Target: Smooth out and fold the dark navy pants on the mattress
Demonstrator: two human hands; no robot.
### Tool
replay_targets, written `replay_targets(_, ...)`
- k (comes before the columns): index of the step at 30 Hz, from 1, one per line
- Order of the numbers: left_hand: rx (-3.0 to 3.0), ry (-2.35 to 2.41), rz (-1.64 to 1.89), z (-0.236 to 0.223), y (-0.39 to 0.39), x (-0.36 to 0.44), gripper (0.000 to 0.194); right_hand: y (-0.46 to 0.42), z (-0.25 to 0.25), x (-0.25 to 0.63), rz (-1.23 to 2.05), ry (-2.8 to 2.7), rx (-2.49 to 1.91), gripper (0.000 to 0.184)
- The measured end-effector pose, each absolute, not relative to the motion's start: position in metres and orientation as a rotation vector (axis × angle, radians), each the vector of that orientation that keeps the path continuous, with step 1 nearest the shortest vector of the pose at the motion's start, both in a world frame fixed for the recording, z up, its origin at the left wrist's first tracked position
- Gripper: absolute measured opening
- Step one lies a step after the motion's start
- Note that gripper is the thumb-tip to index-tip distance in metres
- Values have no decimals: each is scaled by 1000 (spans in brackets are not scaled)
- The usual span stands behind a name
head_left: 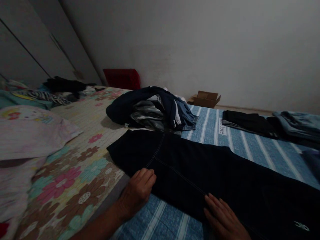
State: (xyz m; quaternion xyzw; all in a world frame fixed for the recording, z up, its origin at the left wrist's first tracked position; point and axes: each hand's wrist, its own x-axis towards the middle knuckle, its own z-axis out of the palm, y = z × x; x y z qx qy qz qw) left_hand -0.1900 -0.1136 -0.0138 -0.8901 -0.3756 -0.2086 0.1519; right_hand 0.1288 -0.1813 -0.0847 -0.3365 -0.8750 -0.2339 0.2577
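The left hand [137, 194] and right hand [222, 217] lie apart on the near edge of the dark trousers [190, 173], which are spread flat across a striped blue blanket [240, 146]. Neither hand clamps the cloth; the left curls slightly, the right rests flat. A heap of clothes [152, 110] sits just beyond, with a floral bedspread [75, 196] to the left.

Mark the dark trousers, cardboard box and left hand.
dark trousers [185, 176]: head view, on the leg beside the seam.
cardboard box [206, 100]: head view, on the open top flaps.
left hand [136, 195]: head view, on the back of the hand.
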Motion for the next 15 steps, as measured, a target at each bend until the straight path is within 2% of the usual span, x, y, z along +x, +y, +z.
replay_targets(9,-2650,-1079,-548,-23,-111,-206,26,-176,-78,122,-640,-2298,-862,42)
replay_targets(15,-2749,-1096,-442,-14,-111,-210,26,-179,-99,122,-565,-2232,-907,35)
